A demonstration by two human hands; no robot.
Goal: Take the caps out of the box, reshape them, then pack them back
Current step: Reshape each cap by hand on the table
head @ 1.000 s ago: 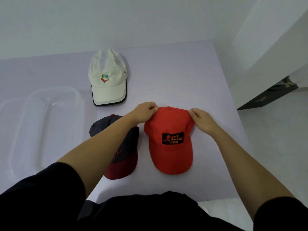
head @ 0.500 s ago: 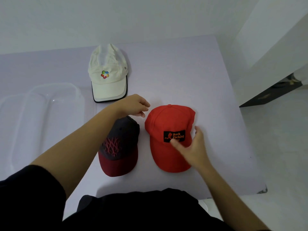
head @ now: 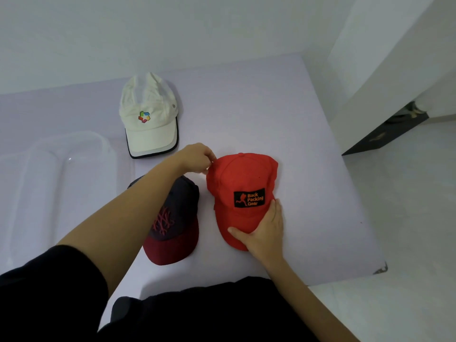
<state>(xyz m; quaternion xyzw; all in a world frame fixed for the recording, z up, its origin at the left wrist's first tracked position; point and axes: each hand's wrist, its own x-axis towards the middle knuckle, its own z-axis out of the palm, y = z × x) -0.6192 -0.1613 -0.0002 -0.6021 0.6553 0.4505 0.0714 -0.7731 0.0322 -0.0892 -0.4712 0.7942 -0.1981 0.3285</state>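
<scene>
The red cap (head: pixel 243 183) lay on the table (head: pixel 308 149), brim toward six o'clock. The left hand (head: pixel 195 157) pinched its crown edge at ten o'clock, and the right hand (head: pixel 265 230) cupped the brim at five o'clock with the thumb laid across it. The dark cap (head: pixel 172 218) sat just beside it at nine o'clock, the white cap (head: pixel 148 119) farther off at eleven, and the clear box (head: pixel 61 169) stood out at the table's nine o'clock. Too hard a tug on the soft crown could crease it afresh, or drag the cap against its dark neighbour.
</scene>
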